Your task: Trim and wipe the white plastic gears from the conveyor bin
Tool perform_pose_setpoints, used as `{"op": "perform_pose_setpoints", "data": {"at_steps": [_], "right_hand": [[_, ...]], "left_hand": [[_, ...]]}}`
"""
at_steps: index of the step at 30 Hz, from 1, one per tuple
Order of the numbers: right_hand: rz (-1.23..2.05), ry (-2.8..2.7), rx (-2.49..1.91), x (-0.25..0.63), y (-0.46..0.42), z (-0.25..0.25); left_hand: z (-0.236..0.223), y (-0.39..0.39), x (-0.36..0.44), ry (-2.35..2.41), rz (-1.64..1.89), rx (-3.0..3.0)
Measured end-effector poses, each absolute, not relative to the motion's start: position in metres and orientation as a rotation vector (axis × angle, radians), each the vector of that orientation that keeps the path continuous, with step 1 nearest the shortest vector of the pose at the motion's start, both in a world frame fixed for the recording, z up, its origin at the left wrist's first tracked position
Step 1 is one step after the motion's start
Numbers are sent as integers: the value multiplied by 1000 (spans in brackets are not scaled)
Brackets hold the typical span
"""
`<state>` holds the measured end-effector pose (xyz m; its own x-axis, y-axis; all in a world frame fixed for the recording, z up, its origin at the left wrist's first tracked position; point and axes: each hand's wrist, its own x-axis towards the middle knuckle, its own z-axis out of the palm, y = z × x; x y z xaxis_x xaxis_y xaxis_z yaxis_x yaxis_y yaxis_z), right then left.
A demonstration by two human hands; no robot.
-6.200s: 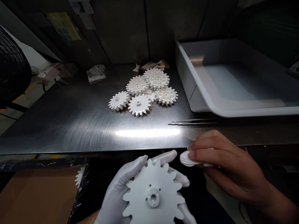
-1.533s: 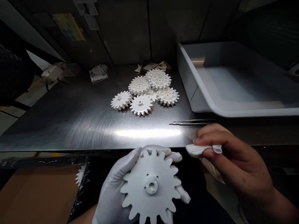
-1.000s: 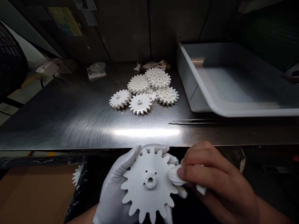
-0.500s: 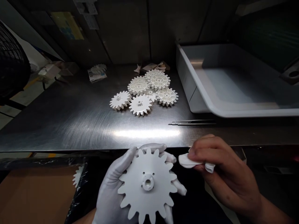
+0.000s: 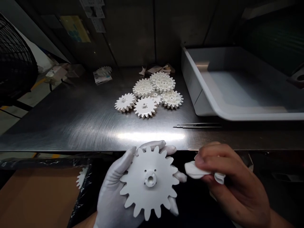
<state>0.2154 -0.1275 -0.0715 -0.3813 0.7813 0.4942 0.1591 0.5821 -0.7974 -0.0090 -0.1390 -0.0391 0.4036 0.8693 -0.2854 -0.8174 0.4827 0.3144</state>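
Observation:
A large white gear (image 5: 152, 161) with a raised hub and small holes faces up toward me. My left hand (image 5: 111, 190), in a white glove, cradles it from beneath, thumb at its upper left edge and fingertips showing past the teeth on the right. Bare, my right hand (image 5: 232, 177) pinches a folded white cloth (image 5: 196, 170) between thumb and fingers, just right of the gear and apart from it. Several more white gears (image 5: 145, 106) lie in a loose heap on the metal table (image 5: 83, 120), some with ribbed sides up.
A large pale grey bin (image 5: 206, 91) stands on the right of the table. Metal tweezers (image 5: 197, 125) lie near the front edge. At lower left is a box lined with black plastic (image 5: 80, 202), a gear (image 5: 82, 178) at its edge. A black fan (image 5: 16, 57) stands far left.
The gear has turned a little in my left hand. My right hand with the cloth has shifted slightly right and down, away from the gear. The camera view has moved slightly.

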Motion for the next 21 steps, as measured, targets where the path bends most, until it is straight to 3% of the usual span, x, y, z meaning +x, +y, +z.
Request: {"op": "perform_pose_setpoints", "data": {"at_steps": [8, 21], "right_hand": [[817, -1942, -704, 208, -131, -65], [538, -2040, -644, 191, -122, -61]], "left_hand": [[-38, -140, -8, 611, 1062, 85], [-41, -138, -5, 624, 1115, 43]]}}
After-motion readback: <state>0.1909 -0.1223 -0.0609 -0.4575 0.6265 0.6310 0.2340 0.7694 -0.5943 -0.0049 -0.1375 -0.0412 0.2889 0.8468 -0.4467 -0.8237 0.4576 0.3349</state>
